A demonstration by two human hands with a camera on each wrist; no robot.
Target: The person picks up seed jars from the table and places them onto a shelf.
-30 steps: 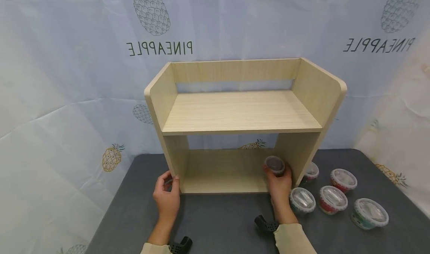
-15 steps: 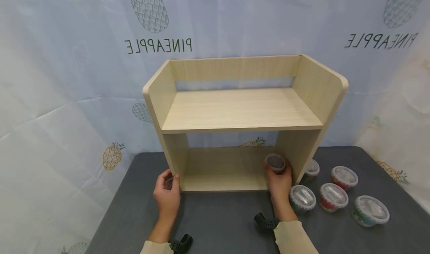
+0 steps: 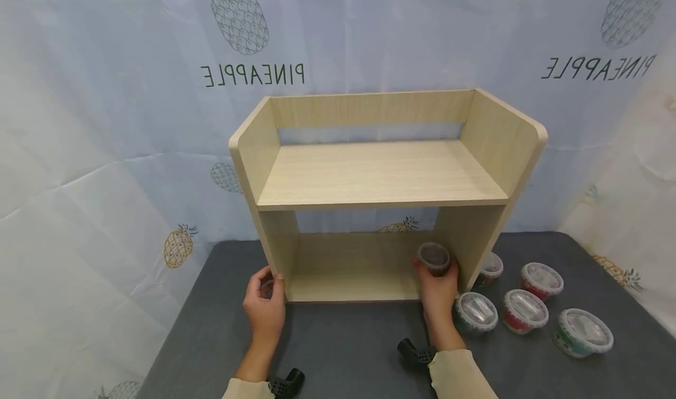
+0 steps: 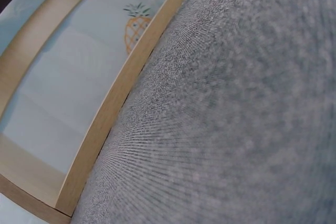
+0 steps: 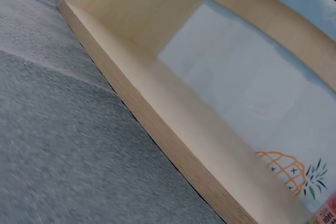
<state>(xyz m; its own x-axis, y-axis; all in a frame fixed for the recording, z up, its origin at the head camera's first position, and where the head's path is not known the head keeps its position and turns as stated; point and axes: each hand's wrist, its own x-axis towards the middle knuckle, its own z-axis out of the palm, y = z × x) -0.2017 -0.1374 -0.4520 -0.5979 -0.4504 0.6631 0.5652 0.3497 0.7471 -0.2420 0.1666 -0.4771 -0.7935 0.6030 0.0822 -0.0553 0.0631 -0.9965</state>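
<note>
A light wooden two-level shelf (image 3: 380, 176) stands on the dark table. At its lower left front corner is the left hand (image 3: 266, 308), thumb and fingers around the edge of the side panel. Inside the lower level, by the right side panel, the right hand (image 3: 440, 290) grips a round lidded tub (image 3: 434, 257). Part of that tub is hidden by the fingers. The right wrist view shows the shelf's bottom board (image 5: 157, 124) and a red corner of a tub (image 5: 328, 213); neither wrist view shows a hand.
Several lidded tubs, among them a green one (image 3: 582, 332) and a red one (image 3: 525, 311), stand on the dark table (image 3: 348, 352) to the right of the shelf. One is partly behind the right side panel. A pineapple-print cloth (image 3: 105, 94) hangs behind.
</note>
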